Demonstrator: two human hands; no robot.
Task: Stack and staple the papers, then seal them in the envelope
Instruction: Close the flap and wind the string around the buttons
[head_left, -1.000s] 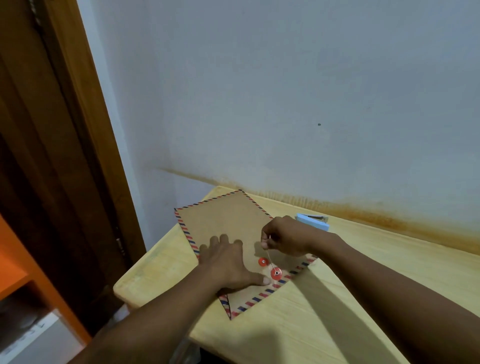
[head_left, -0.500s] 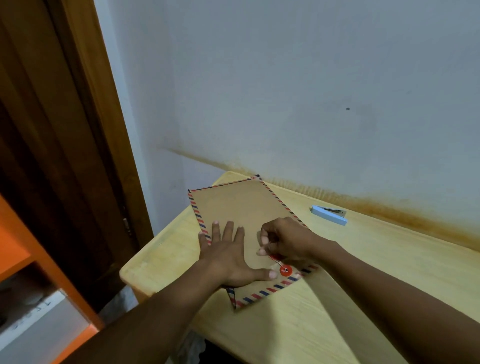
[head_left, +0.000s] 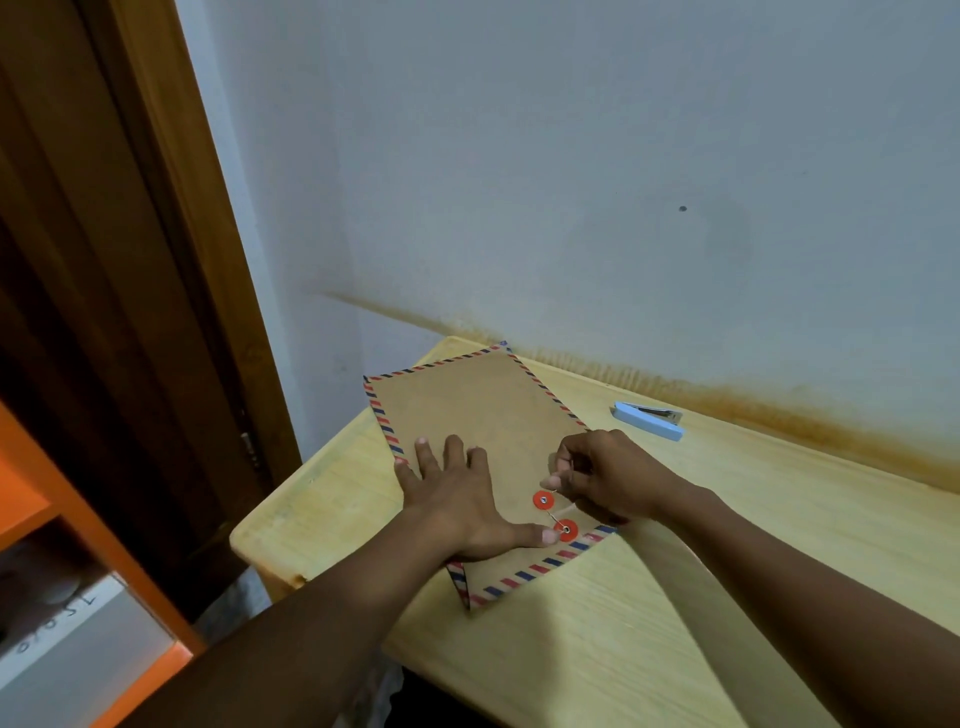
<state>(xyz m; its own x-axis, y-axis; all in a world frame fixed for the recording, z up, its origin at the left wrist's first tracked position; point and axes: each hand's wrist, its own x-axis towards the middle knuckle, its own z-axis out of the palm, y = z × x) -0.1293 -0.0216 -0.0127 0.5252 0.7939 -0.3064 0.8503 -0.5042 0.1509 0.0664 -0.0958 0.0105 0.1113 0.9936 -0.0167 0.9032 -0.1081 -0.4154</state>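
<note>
A brown envelope (head_left: 467, 415) with a red-and-blue striped border lies flat on the wooden table (head_left: 727, 545), filling its far left corner and running down toward the left edge. The left hand (head_left: 457, 499) presses on it with palm down and fingers spread wide, the thumb tip touching the nearer of two red discs (head_left: 565, 530). The right hand (head_left: 608, 475) hovers just beside the farther disc (head_left: 543, 500), its fingertips pinched together on what looks like a thin string (head_left: 555, 515) that runs between the discs; it is too fine to be sure. A light blue stapler (head_left: 649, 421) rests near the table's far edge, apart from the envelope.
</note>
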